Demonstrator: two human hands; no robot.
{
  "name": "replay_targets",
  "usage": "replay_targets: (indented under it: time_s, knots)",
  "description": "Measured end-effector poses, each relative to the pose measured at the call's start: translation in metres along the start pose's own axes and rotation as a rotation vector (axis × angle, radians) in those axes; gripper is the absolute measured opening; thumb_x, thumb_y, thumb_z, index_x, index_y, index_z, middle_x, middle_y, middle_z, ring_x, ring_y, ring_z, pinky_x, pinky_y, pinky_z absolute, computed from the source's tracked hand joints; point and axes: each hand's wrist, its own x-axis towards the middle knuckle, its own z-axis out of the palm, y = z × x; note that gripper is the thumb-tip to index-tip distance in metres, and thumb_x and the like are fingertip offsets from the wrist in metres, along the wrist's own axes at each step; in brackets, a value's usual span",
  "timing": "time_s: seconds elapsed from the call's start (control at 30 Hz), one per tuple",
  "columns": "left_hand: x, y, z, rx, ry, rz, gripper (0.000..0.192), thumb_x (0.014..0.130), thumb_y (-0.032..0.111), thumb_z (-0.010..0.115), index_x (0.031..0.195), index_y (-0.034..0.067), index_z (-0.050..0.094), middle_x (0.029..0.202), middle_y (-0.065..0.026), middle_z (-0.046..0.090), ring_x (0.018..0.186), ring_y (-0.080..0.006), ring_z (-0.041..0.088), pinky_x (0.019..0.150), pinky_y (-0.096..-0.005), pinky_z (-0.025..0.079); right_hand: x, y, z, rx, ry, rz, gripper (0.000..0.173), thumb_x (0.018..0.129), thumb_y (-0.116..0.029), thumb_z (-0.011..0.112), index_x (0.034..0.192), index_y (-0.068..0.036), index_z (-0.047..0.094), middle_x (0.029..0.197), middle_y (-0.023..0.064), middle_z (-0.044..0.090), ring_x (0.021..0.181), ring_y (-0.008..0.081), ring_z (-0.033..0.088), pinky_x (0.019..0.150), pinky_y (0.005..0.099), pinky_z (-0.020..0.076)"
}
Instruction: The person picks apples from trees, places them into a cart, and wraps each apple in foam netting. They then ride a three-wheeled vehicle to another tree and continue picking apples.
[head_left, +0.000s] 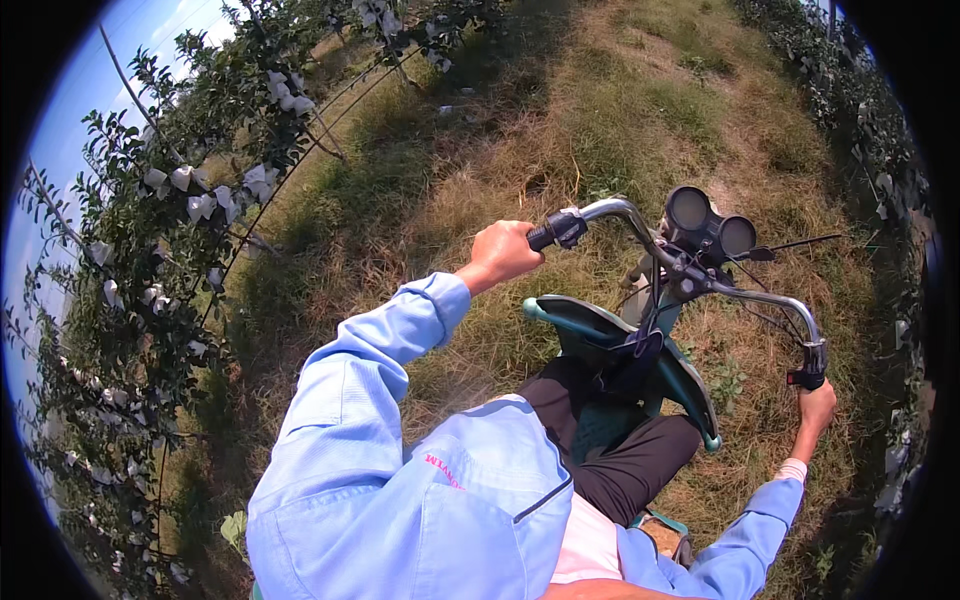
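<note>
My left hand (504, 253) is wrapped around the black left grip (541, 237) of a chrome handlebar (626, 211). On the other end, my right hand (816, 410) closes around the right grip, which is mostly hidden under the fingers. A black switch housing with a red button (801, 378) sits just above that hand. Two round gauges or lamps in black housings (709, 221) are mounted ahead of the bar's middle. Below the bar, the green front shield (592, 319) of a motorised trike or scooter stands before my legs, which are in dark trousers (637, 465).
Dry and green grass (645, 112) covers the lane ahead. Along the left stand fruit trees (150, 300) with white bags (201, 206) on the branches, plus poles and a wire or pipe (300, 161). Another row of bagged trees (862, 112) lines the right side.
</note>
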Motion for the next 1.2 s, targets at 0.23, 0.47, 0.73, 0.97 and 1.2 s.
replay_targets:
  time_s: [0.23, 0.47, 0.73, 0.97, 1.2]
  knots:
    - [0.148, 0.05, 0.025, 0.044, 0.045, -0.025, 0.032, 0.066, 0.029, 0.067, 0.094, 0.014, 0.073, 0.086, -0.0164, 0.071, 0.083, -0.0357, 0.069, 0.076, -0.0453, 0.055, 0.159, -0.03, 0.056, 0.056, -0.013, -0.041, 0.021, 0.078, -0.022, 0.067, 0.095, -0.009, 0.071, 0.091, 0.023, 0.068, 0.088, 0.0442, 0.065, 0.075, 0.053, 0.0523]
    - [0.319, 0.078, 0.05, 0.043, -0.006, -0.079, 0.036, 0.066, 0.032, 0.069, 0.098, 0.017, 0.074, 0.085, -0.0125, 0.072, 0.083, -0.0314, 0.07, 0.077, -0.0434, 0.055, 0.332, -0.102, 0.107, 0.035, -0.023, -0.054, 0.031, 0.082, -0.034, 0.064, 0.096, -0.008, 0.073, 0.092, 0.0231, 0.069, 0.088, 0.0435, 0.066, 0.076, 0.0519, 0.0531]
    - [0.552, 0.094, 0.086, 0.015, 0.012, -0.066, 0.035, 0.069, 0.03, 0.066, 0.1, 0.016, 0.074, 0.09, -0.0147, 0.072, 0.087, -0.0328, 0.07, 0.078, -0.0438, 0.055, 0.533, -0.182, 0.189, 0.186, 0.003, -0.235, 0.027, 0.071, -0.022, 0.071, 0.089, -0.002, 0.071, 0.081, 0.0224, 0.069, 0.079, 0.0407, 0.068, 0.072, 0.0499, 0.0536]
    - [0.751, 0.132, 0.118, 0.024, -0.016, -0.035, 0.04, 0.065, 0.034, 0.07, 0.1, 0.015, 0.074, 0.084, -0.0143, 0.072, 0.082, -0.0317, 0.069, 0.075, -0.0412, 0.054, 0.727, -0.198, 0.263, 0.494, -0.409, -0.069, 0.019, 0.066, -0.016, 0.074, 0.072, 0.001, 0.069, 0.058, 0.0069, 0.064, 0.05, 0.0186, 0.065, 0.051, 0.036, 0.0522]
    - [0.892, 0.122, 0.138, 0.017, -0.047, -0.072, 0.037, 0.065, 0.031, 0.07, 0.097, 0.014, 0.074, 0.081, -0.0143, 0.071, 0.079, -0.0312, 0.069, 0.073, -0.0409, 0.053, 0.847, -0.29, 0.302, 0.423, -0.283, -0.201, 0.02, 0.066, -0.016, 0.07, 0.077, 0.001, 0.069, 0.061, 0.015, 0.065, 0.056, 0.0269, 0.066, 0.057, 0.0383, 0.0499]
